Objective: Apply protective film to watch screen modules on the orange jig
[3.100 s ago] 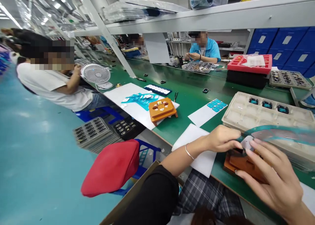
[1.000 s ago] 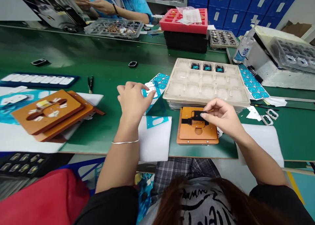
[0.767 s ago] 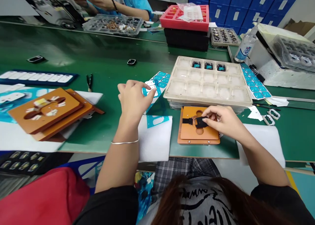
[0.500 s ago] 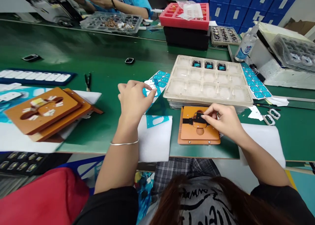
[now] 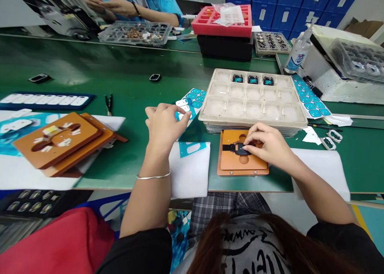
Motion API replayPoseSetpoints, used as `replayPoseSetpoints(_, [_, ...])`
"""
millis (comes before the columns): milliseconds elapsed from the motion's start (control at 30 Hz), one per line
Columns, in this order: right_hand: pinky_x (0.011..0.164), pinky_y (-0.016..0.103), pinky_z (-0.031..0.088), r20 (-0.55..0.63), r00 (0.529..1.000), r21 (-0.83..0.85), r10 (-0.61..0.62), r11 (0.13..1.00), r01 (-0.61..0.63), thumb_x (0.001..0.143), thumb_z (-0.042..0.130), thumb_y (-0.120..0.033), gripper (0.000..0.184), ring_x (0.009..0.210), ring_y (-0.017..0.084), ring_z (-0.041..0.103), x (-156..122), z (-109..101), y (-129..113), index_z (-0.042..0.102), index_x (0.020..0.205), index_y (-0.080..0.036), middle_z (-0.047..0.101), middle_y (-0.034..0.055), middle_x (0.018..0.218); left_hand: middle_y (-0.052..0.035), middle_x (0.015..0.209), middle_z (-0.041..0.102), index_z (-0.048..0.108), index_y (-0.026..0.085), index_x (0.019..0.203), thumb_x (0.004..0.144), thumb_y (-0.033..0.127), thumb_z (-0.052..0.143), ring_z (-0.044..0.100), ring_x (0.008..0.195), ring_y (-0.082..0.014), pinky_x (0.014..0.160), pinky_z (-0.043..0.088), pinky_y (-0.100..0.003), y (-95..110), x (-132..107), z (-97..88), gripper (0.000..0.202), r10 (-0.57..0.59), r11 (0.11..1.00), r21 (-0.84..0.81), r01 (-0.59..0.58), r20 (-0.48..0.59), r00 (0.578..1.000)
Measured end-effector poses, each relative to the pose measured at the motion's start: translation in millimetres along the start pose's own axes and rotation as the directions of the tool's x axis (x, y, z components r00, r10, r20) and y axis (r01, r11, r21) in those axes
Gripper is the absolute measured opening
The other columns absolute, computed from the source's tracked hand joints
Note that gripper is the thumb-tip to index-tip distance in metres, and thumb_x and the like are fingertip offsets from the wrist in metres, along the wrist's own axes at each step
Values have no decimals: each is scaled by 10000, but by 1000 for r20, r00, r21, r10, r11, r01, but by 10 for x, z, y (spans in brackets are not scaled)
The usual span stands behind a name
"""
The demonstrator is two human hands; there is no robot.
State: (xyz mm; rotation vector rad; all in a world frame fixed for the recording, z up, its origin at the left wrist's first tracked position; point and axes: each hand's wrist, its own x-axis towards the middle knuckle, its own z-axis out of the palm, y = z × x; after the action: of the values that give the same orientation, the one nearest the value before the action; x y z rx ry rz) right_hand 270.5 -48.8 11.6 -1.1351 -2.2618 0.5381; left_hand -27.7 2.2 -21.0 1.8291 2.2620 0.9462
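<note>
A black plastic part [image 5: 240, 149] lies on the orange jig [image 5: 241, 165], gripped beneath the curled fingertips of the right hand [image 5: 270, 144].

From here I have the tray [image 5: 252, 98] straight ahead on the bench [image 5: 90, 62], with the jig [image 5: 231, 162] just in front of it and a foam pad [image 5: 189, 178] left of the jig. One sticker sheet [image 5: 309, 100] lies right of the tray, and another sheet [image 5: 192, 100] lies left of it. Further left, stacked plates [image 5: 57, 140] rest on paper [image 5: 115, 123]. Behind the right-hand sheet stands a bottle [image 5: 298, 52].
</note>
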Motion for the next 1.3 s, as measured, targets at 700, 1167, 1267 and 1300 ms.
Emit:
replayPoseSetpoints(700, [967, 554, 393, -157, 978, -546, 136, 813, -201, 866, 441, -134, 439, 1262, 377, 487, 821, -1051, 849, 593, 1278, -151, 609, 186, 1342, -89, 828, 731, 604, 228, 708, 854, 405, 566, 667, 846, -275, 865, 461, -451, 167, 34, 14, 233, 380, 883, -146, -447, -338, 861])
replayPoseSetpoints(1167, [826, 383, 430, -31, 975, -408, 220, 888, -213, 740, 775, -337, 321, 948, 264, 637, 1303, -1092, 904, 744, 1000, -152, 750, 97, 975, -105, 797, 695, 625, 212, 683, 764, 412, 535, 641, 783, -279, 768, 490, -418, 105, 78, 52, 234, 130, 960, -197, -197, -310, 942])
replayPoseSetpoints(1267, [786, 346, 487, -99, 984, -248, 149, 954, -170, 842, 696, -392, 355, 924, 223, 660, 1056, -1095, 661, 719, 1088, -137, 734, 107, 1043, -92, 786, 687, 625, 213, 682, 767, 410, 542, 636, 758, -261, 750, 490, -400, 112, 74, 56, 230, 143, 955, -208, -213, -304, 942])
replayPoseSetpoints(1300, [788, 345, 500, -111, 988, -108, 103, 987, -115, 850, 698, -407, 352, 928, 219, 664, 943, -1080, 556, 723, 1077, -140, 731, 105, 1052, -87, 778, 683, 624, 214, 680, 769, 411, 549, 634, 751, -256, 747, 489, -395, 114, 73, 57, 229, 146, 954, -208, -215, -303, 942])
